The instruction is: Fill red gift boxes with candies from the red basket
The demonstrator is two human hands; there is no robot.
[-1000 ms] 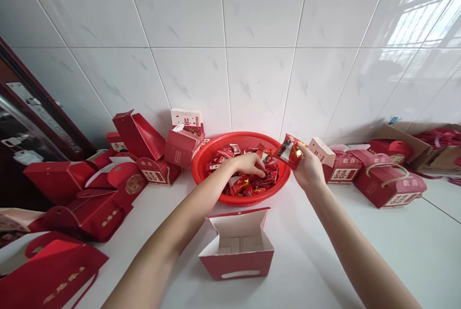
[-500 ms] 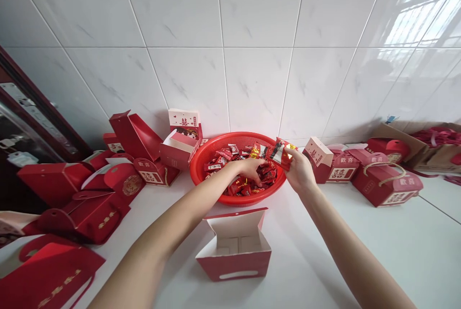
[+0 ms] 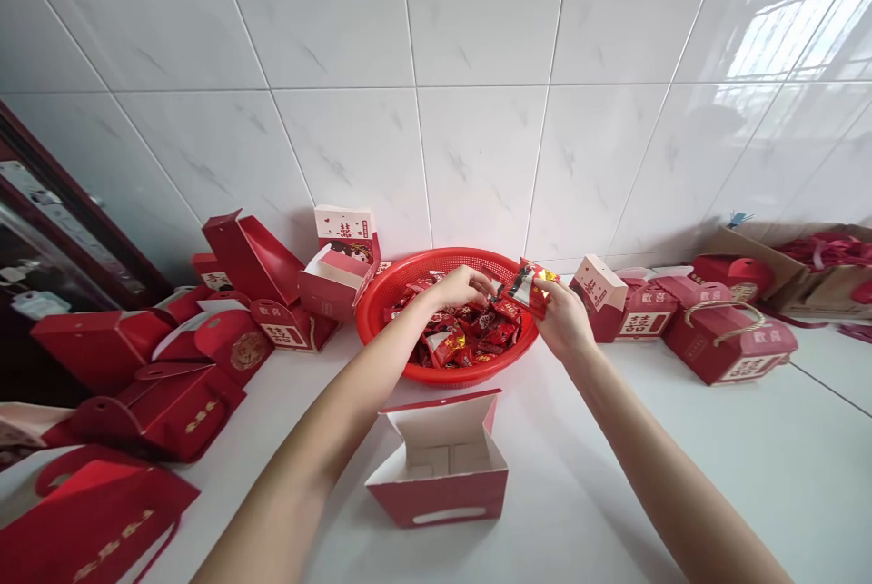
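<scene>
A red plastic basket (image 3: 385,280) against the wall holds many wrapped candies (image 3: 470,334), mostly red with some gold. Over its middle, my left hand (image 3: 467,289) is closed, its fingertips pinching a small wrapped candy (image 3: 502,292). At the basket's right rim my right hand (image 3: 565,316) grips shiny red, white and gold candy packets (image 3: 532,286); how many cannot be told. The two hands are close together, fingertips almost meeting. In front of the basket an open red gift box (image 3: 442,498) stands with its white inside facing up, with nothing in it.
Several red gift boxes (image 3: 183,407) crowd the left side of the white table (image 3: 613,439). More boxes (image 3: 732,339), some with rope handles, stand at the right. A cardboard box (image 3: 810,293) with dark red ribbons is at the far right. A tiled wall (image 3: 483,166) rises behind.
My left hand has risen out of the candies and closed its fingers near the right hand. My right hand keeps its packets in nearly the same place. The view has shifted slightly.
</scene>
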